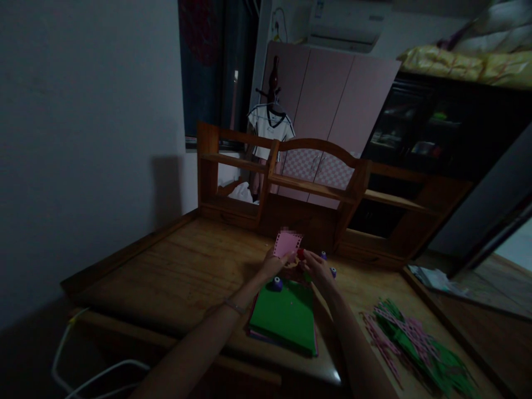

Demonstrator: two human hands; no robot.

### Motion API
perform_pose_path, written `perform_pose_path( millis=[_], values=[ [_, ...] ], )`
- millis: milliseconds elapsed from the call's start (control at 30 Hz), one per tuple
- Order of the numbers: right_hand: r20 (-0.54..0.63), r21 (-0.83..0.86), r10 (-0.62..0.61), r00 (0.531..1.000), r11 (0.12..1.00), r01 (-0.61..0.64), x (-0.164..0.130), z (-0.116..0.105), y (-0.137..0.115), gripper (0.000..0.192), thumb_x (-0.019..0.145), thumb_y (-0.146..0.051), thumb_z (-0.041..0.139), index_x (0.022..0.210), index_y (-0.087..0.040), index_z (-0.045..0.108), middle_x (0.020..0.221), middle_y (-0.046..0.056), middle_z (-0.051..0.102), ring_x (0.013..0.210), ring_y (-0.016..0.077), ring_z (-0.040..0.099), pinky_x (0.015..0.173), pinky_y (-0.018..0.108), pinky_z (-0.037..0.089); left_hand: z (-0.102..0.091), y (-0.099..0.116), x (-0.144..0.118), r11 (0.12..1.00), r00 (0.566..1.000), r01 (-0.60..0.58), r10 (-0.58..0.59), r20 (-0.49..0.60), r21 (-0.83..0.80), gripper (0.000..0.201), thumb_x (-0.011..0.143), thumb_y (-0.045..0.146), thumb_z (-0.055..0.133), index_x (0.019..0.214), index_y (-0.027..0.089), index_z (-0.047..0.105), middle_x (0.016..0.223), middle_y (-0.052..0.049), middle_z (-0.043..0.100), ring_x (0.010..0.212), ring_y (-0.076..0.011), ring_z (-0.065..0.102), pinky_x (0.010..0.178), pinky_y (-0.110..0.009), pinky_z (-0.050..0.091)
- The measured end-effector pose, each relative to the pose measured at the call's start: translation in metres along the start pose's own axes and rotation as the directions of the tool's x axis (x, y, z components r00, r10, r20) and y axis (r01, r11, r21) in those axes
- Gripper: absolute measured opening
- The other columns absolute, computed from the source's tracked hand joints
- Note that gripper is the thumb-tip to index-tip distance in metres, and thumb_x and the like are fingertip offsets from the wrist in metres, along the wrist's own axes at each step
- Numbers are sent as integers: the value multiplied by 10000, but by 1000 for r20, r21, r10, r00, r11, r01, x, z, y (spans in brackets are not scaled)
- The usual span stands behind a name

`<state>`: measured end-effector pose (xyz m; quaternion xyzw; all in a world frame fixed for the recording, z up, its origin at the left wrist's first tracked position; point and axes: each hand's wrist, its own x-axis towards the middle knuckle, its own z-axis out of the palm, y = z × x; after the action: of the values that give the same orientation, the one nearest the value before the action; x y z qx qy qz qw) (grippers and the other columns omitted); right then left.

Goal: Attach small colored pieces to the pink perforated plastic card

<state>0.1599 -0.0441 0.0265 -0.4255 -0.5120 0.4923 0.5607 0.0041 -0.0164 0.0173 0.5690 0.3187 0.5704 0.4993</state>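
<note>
Head view: fingers [279,259] of the left hand [272,265] pinched on the lower edge of a pink paper piece [286,244], keeping it upright and lifted off the worktop [187,271], likely so its perforated border stays reachable. Right hand [318,266] closed around a small red punch [300,253] touching the paper's right corner, fingers curled over it, apparently for pressing. Directly below, a stack of sheets, green sheet [286,316] on top, with a purple punch [277,284] resting on it; two more purple punches [328,264] just beside the right hand; cut paper strips [415,338] heaped well apart on the right.
</note>
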Motion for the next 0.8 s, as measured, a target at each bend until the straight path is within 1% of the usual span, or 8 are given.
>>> perform_pose_path(
  millis=[100,200,300,500,567,700,800],
  values=[
    [4,13,1,1000,1000,-1,0,-1,0,419,705,-506,678,965,-177,664,794,32,621,634,131,534,581,231,406,1,-2,0,999,999,44,-44,-29,-18,331,700,396,650,871,113,677,878,-110,684,777,-194,636,715,-278,495],
    [8,17,4,1000,1000,-4,1,-2,-1,399,710,-488,682,950,-171,663,776,30,612,616,126,522,564,225,396,1,0,0,997,995,79,-80,-57,-13,344,674,392,674,868,108,681,879,-114,685,782,-201,636,707,-273,496],
    [27,32,2,1000,999,-3,2,-2,0,369,713,-468,687,924,-166,665,762,27,601,600,116,512,548,217,384,3,3,-1,995,994,95,-95,-60,-2,355,650,400,692,847,104,685,856,-110,687,774,-201,635,701,-269,495],
    [-17,-16,27,999,999,-28,6,-2,3,410,652,-488,724,896,-162,678,679,21,597,558,125,512,515,228,371,8,3,-2,999,998,50,-50,-39,-16,396,651,420,690,853,79,684,806,-108,681,715,-186,626,676,-264,487],
    [-6,-38,26,1000,999,-26,6,-3,4,399,632,-478,741,874,-167,678,698,25,612,569,133,527,531,237,386,6,1,-2,999,999,29,-29,-17,39,388,683,432,658,845,81,687,773,-99,676,686,-181,618,644,-256,478],
    [46,-85,-3,999,996,7,3,-3,3,368,635,-432,757,882,-173,670,751,35,634,624,150,558,581,250,415,-2,3,-4,966,994,-107,102,35,234,356,761,442,566,798,112,695,698,-64,657,635,-158,590,586,-223,437],
    [89,-117,-26,996,992,36,-1,-2,0,352,653,-432,744,877,-172,669,748,31,638,623,145,558,585,246,414,-5,10,-6,948,987,-161,149,66,275,374,808,449,498,825,129,690,702,-54,655,632,-151,580,574,-210,419]
  ],
)
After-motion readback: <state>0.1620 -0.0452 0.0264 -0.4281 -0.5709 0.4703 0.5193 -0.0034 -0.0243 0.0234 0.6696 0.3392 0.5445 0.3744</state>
